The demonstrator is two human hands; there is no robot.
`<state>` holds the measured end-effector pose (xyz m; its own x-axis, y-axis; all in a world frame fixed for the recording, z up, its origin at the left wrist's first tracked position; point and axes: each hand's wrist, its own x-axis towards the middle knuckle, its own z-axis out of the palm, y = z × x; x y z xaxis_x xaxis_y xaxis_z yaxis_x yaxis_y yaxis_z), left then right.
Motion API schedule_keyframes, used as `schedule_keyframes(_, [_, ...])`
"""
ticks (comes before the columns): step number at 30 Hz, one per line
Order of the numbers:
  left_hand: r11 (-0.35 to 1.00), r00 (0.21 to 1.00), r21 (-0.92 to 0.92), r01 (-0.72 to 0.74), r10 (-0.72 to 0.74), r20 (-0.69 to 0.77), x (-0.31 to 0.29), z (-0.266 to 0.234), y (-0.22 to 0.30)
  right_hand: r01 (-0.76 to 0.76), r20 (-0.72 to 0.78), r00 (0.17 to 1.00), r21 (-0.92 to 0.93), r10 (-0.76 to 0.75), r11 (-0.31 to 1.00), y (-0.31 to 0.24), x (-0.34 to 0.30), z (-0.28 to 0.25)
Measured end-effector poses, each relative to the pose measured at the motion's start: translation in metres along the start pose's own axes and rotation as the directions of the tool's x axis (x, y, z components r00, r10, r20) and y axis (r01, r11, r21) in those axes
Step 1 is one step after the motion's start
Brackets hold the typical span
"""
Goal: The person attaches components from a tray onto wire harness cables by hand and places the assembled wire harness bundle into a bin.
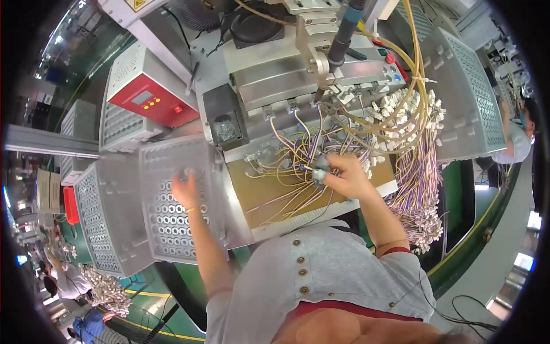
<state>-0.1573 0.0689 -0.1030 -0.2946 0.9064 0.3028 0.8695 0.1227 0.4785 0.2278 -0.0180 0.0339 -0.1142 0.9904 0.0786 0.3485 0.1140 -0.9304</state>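
Note:
My left hand is over a translucent plastic tray that holds rows of small round metal-looking parts. Its fingers are drawn together at the tray's upper part; whatever is between the fingertips is too small to name. My right hand, with grey covers on the fingertips, pinches thin wires above the brown work board. A tangle of yellow, white and purple wires spreads around it. Three wires run up to small connectors at the front of the metal machine.
A red and white control box stands at the left, a black bin beside the machine. Another part tray is left of mine, and one stands at right. Bundled wires with white connectors hang off the board's right side.

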Motion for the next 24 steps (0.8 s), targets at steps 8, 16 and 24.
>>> schedule_keyframes(8, [0.204, 0.739, -0.766, 0.609, 0.204, 0.642, -0.072, -0.045, 0.176, 0.235, -0.022, 0.971, -0.075, -0.237, 0.969, 0.006, 0.013, 0.013])
schedule_keyframes(16, [0.15, 0.648, -0.734, 0.662, 0.377, 0.661, -0.092, -0.034, 0.215, 0.028, -0.1, 0.995, 0.049, -0.023, 0.998, 0.005, 0.005, 0.016])
schedule_keyframes(24, [0.17, 0.716, -0.85, 0.499, 0.472, 0.515, -0.096, -0.039, 0.226, 0.059, -0.085, 0.995, 0.0, -0.059, 0.998, 0.005, 0.005, 0.007])
